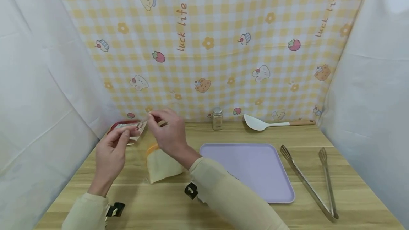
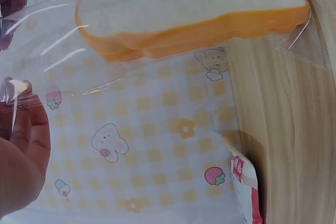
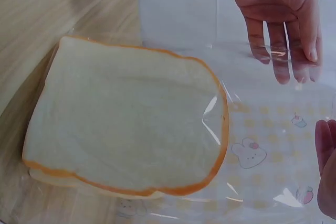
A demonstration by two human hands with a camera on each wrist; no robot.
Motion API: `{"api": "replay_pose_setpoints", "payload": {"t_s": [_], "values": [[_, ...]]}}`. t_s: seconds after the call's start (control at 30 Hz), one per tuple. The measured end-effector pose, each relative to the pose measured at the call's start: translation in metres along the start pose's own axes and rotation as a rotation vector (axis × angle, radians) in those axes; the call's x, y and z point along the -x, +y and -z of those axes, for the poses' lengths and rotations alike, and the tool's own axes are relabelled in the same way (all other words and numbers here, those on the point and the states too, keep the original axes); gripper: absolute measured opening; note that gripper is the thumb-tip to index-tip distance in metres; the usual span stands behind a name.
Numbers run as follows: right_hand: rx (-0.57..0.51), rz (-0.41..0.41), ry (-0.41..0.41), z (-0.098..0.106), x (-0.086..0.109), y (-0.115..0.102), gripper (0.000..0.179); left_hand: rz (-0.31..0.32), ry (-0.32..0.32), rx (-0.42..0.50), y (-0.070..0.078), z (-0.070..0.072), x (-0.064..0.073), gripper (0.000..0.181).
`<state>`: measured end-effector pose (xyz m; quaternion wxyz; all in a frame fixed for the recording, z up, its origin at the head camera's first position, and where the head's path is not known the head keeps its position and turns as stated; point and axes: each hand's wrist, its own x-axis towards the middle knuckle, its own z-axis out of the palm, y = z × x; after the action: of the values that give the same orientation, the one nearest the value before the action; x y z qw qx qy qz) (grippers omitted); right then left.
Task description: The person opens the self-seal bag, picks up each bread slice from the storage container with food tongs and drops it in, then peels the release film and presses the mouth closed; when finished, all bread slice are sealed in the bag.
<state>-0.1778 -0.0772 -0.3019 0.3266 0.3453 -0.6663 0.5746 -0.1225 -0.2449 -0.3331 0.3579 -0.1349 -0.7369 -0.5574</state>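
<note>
Thick slices of white bread with an orange-brown crust stand on the table inside a clear plastic bag. My left hand pinches one side of the bag's upper end between thumb and fingers. Opposite it, my right hand pinches the other side, with the thumb against the index finger. The film stretches between both hands above the bread. In the right wrist view, the left hand's fingertips show through the film, and only part of the right hand appears at the edge.
A red and white packet lies behind my left hand. To the right are a lilac tray, metal tongs, a white spatula with a wooden handle and a small seasoning jar. A checked cloth hangs behind the table.
</note>
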Motion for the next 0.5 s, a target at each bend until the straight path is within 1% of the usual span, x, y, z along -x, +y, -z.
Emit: {"api": "replay_pose_setpoints", "payload": {"t_s": [0.1, 0.27, 0.37, 0.5], "values": [[-0.001, 0.021, 0.037, 0.003, -0.002, 0.002, 0.014, 0.023, 0.014, -0.006, 0.001, 0.001, 0.0, 0.023], [0.042, 0.07, 0.101, 0.01, -0.005, 0.009, 0.014, 0.026, 0.026, 0.013, -0.002, 0.002, 0.0, 0.023], [0.068, 0.068, 0.129, 0.014, -0.007, 0.013, 0.013, 0.029, 0.029, 0.008, -0.002, 0.002, 0.0, 0.023], [0.082, 0.042, 0.16, 0.021, -0.009, 0.017, 0.011, 0.043, 0.034, 0.012, -0.002, 0.003, 0.001, 0.023]]}}
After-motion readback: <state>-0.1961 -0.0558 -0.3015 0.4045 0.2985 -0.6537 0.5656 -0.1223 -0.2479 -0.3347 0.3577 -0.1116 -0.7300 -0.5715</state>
